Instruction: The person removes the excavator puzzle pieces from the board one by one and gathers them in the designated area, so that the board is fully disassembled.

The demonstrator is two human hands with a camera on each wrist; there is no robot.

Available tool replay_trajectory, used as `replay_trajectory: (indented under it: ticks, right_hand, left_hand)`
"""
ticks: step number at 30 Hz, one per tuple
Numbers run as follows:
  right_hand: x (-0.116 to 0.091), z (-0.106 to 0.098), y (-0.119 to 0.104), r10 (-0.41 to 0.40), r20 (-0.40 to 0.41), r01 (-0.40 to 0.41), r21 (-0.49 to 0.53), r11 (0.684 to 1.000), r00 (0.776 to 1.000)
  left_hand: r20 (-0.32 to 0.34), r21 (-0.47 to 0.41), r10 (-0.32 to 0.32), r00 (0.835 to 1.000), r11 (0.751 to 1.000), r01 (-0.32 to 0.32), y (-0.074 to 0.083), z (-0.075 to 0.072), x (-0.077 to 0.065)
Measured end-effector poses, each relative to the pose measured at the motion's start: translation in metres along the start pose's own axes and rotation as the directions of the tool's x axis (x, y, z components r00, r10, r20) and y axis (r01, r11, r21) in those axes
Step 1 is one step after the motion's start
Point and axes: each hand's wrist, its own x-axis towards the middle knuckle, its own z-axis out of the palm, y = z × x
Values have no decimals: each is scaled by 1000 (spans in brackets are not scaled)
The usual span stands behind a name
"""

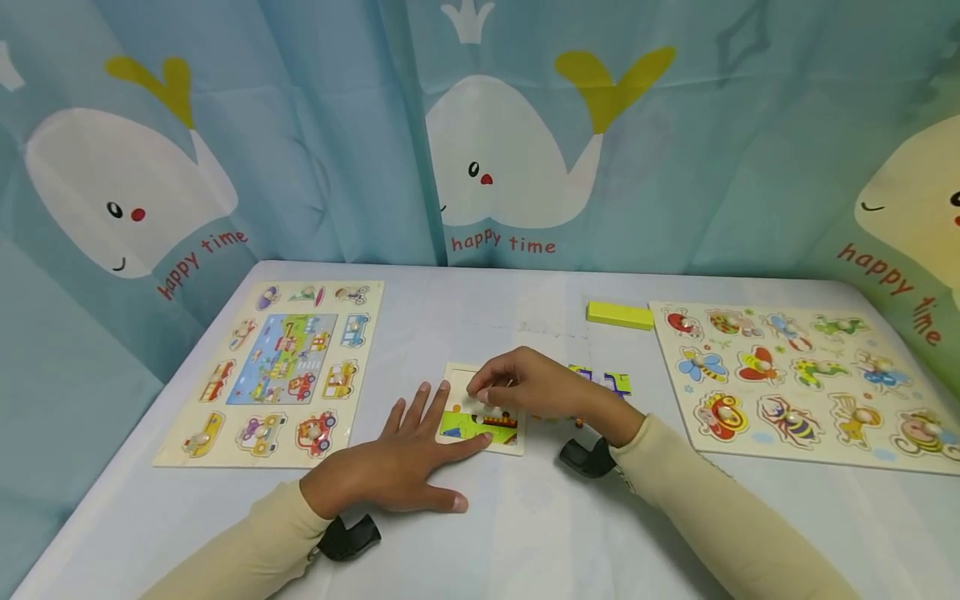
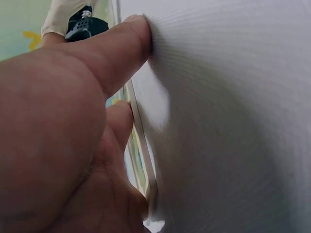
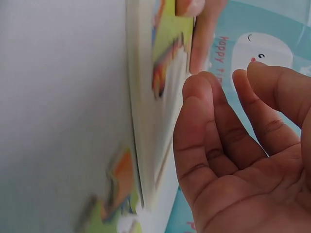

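A small jigsaw board [image 1: 461, 377] with a pale raised frame lies at the middle of the table. Green pieces [image 1: 459, 423] fill its lower part, and bare tray shows above them. My left hand [image 1: 397, 467] is spread flat at the board's left and near edges, index fingertip over the green pieces, thumb on the cloth. Over the board's upper right hovers my right hand [image 1: 536, 385], its fingers loosely bent. In the right wrist view nothing shows between the thumb and fingers of that right hand [image 3: 233, 145]. Loose jigsaw pieces [image 1: 618, 383] lie beyond the right wrist, partly hidden by it.
At left lies a vehicle knob puzzle [image 1: 363, 333]; at right, an insect knob puzzle [image 1: 720, 375]. A yellow-green block [image 1: 619, 315] sits near the insect puzzle's far left corner. A whale-print curtain [image 1: 337, 167] hangs behind the white-covered table [image 1: 510, 533].
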Motion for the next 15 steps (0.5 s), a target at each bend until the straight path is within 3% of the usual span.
replay_trajectory:
  ticks: [15]
  right_hand:
    - [12, 15, 3, -22, 36, 20, 48, 999, 999]
  left_hand:
    - [-2, 13, 1, 1000, 1000, -1, -2, 1, 1]
